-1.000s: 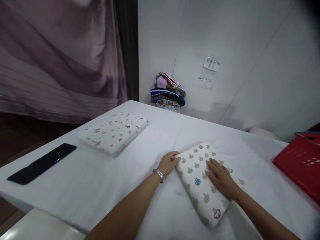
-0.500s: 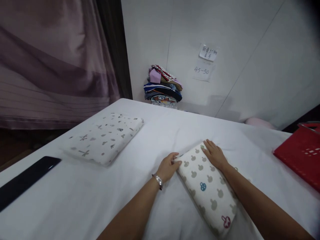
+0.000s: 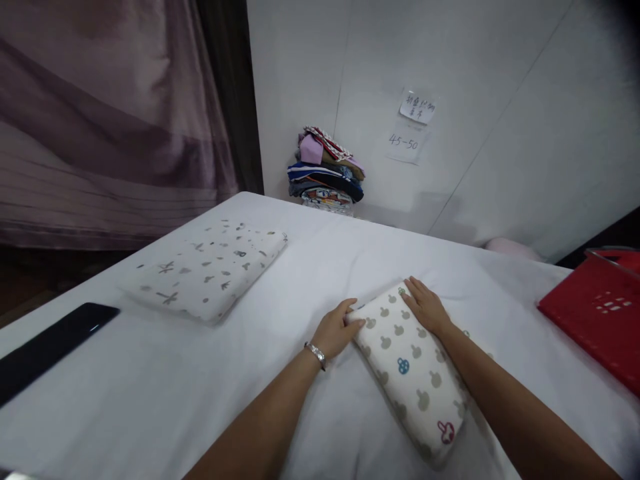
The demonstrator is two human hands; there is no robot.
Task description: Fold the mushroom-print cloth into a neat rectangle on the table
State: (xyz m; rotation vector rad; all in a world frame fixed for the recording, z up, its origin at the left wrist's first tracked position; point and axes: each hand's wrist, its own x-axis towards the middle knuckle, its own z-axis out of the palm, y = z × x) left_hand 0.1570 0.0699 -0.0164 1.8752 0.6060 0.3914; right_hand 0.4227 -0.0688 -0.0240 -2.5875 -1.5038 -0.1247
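A folded white cloth (image 3: 410,373) with grey mushroom prints, one blue and one magenta, lies at a slant on the white-covered table. At its far left corner, my left hand (image 3: 337,330) pinches the edge, thumb on top and the other fingers partly hidden behind. My right hand (image 3: 425,307) rests with fingers stretched out along the far right corner, touching the cloth from above. A second folded white cloth (image 3: 215,267) with grey leaf-like prints lies farther left, apart from both hands.
A dark flat object (image 3: 55,350) lies at the table's left edge. On the right is a red bag (image 3: 595,307). A pile of folded fabrics (image 3: 327,173) stands beyond the far edge, by the wall with paper signs (image 3: 415,127). A pinkish curtain (image 3: 100,120) hangs left.
The view has shifted slightly. Both hands keep nearly the same places on the mushroom-print cloth, which shows no clear change in its folds.
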